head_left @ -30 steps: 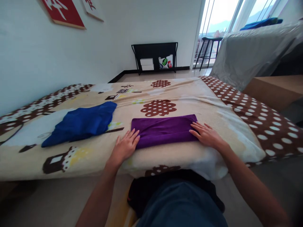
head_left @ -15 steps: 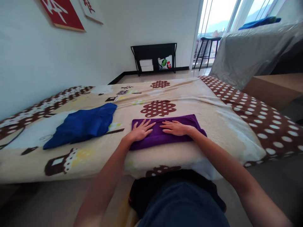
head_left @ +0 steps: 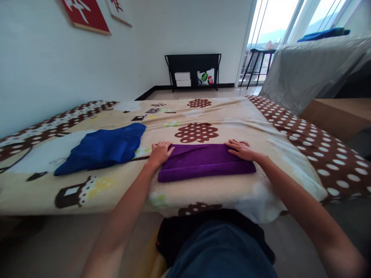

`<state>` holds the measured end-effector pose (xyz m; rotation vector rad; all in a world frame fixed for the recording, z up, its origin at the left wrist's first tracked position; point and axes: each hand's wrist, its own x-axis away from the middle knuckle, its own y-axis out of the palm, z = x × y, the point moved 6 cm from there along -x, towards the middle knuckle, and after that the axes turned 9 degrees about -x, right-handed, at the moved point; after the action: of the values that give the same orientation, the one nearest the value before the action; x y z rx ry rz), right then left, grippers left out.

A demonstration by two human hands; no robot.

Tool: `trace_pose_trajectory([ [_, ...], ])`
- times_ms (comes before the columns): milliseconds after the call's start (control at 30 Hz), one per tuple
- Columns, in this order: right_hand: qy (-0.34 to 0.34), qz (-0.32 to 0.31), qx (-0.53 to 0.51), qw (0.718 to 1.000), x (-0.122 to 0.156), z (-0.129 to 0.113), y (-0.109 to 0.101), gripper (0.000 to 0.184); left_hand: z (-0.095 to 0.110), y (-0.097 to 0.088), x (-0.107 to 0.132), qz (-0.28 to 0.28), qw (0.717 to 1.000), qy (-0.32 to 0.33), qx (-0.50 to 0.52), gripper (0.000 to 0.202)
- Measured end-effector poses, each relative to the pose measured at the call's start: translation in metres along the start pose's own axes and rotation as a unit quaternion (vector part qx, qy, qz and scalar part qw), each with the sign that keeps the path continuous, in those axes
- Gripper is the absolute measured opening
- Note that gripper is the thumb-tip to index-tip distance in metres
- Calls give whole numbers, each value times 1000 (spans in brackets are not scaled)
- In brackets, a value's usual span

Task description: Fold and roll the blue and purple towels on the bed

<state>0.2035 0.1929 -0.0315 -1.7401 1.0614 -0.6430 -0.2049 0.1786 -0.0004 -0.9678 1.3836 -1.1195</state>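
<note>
A purple towel (head_left: 205, 162), folded into a long strip, lies near the front edge of the bed. My left hand (head_left: 160, 153) is at its far left corner, fingers curled over the cloth. At the far right corner is my right hand (head_left: 242, 150), its fingers bent onto the towel's back edge. A crumpled blue cloth (head_left: 104, 147) lies on the bed to the left of my left hand, apart from it.
The bed is covered by a beige patterned blanket (head_left: 203, 116) with a brown dotted border on the right. A black rack (head_left: 193, 71) stands at the far wall. On the right are a covered piece of furniture (head_left: 307, 69) and a wooden surface (head_left: 339, 112).
My hands were at the towel's two ends, then pressed together on its middle. Now they have spread apart to its far corners and curled onto the cloth.
</note>
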Motion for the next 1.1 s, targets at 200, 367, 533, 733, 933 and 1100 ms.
trace_pose_trajectory([
  [200,10,85,19,996,9,22,-12,52,-30,7,-20,33,997,-68,1,18],
  [367,17,115,24,993,10,20,-10,48,-34,4,-18,77,993,-90,4,21],
  [533,17,145,20,989,12,16,-12,46,-31,4,-11,82,992,-98,-2,20],
  [733,26,215,9,976,16,11,-28,43,-23,-16,-4,111,989,-100,-11,34],
  [933,-67,124,-66,988,16,-23,-28,46,28,-20,-4,-3,993,113,33,48],
  [1100,-77,-43,-97,991,11,-28,-5,54,41,7,0,-106,976,187,33,61],
])
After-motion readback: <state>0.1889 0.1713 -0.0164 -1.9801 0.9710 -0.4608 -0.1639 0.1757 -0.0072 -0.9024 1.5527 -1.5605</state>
